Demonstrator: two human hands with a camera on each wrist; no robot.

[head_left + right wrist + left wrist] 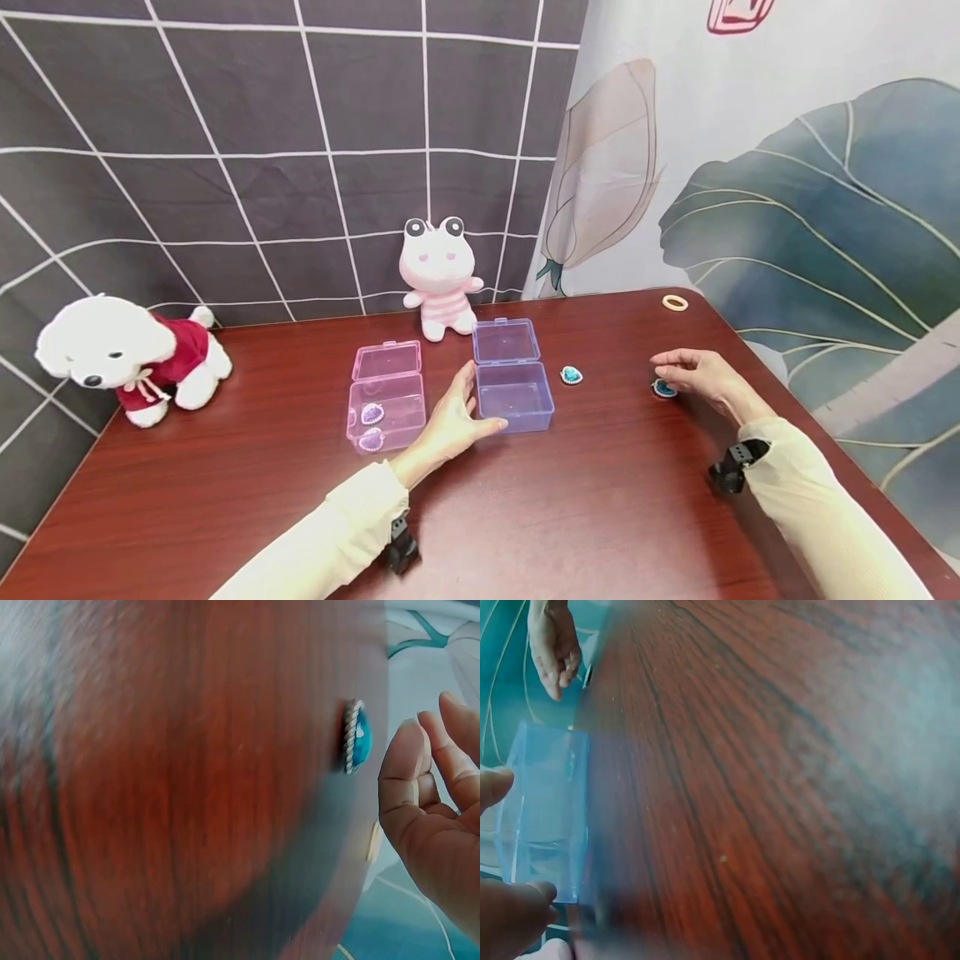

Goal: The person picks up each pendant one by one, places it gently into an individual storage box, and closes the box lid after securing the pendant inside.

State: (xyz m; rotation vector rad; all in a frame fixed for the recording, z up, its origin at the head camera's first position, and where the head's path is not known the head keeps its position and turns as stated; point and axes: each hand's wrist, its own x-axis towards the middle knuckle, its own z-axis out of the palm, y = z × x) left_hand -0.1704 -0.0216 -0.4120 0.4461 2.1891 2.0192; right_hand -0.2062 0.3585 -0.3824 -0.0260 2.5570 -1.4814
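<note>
My left hand [448,419] holds a clear blue plastic box [517,396] by its left side, thumb at the front corner and fingers near the hinge. The box's lid is raised, and the left wrist view shows its wall [551,802] between thumb and fingers. Over at the right, my right hand [701,379] hovers with loosely bent fingers just above a blue gem [663,389] edged in silvery beading. A gap shows between the fingertips and that gem in the right wrist view. A second blue gem [571,375] lies right of the box.
Left of my left hand stands an open pink box [411,383] with two purple gems [372,414] inside. A pink frog plush [438,279] sits behind the boxes, a white dog plush [120,354] at far left. A pale ring [675,303] lies near the table's back right corner.
</note>
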